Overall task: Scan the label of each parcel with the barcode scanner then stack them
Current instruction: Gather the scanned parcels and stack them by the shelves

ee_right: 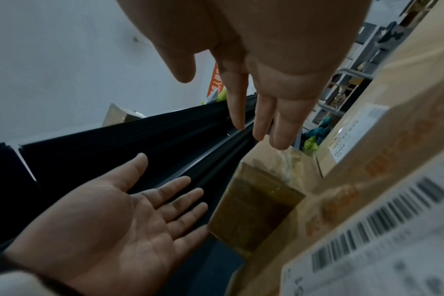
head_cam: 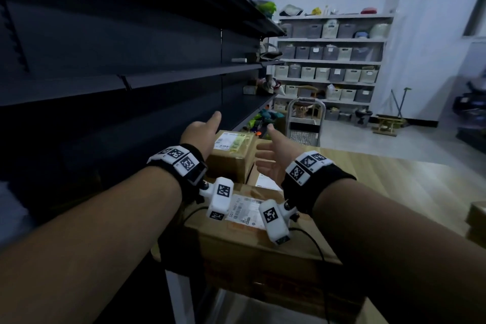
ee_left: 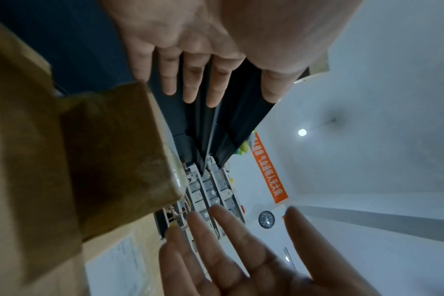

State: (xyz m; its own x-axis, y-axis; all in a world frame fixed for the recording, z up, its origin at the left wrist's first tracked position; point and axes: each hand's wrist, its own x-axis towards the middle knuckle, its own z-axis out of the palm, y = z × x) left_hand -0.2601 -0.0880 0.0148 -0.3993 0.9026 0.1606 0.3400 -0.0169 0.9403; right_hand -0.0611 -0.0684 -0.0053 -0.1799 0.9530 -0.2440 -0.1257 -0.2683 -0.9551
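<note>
A small tape-wrapped brown parcel (head_cam: 231,155) with a white label stands on the table behind a large cardboard box (head_cam: 252,247) that bears its own label. My left hand (head_cam: 201,133) is at the small parcel's left side and my right hand (head_cam: 272,156) at its right, palms facing each other, fingers straight, holding nothing. In the left wrist view the parcel (ee_left: 114,160) lies just beside my left hand (ee_left: 190,80). The right wrist view shows my right hand (ee_right: 264,112) just above the parcel (ee_right: 259,200), apart from it. No scanner is in view.
A flat parcel (head_cam: 263,179) lies right of the small one. Dark metal shelving (head_cam: 118,73) runs close along the left. The wooden table (head_cam: 394,187) stretches to the right, with another box (head_cam: 477,218) at its right edge. A trolley (head_cam: 306,123) stands beyond.
</note>
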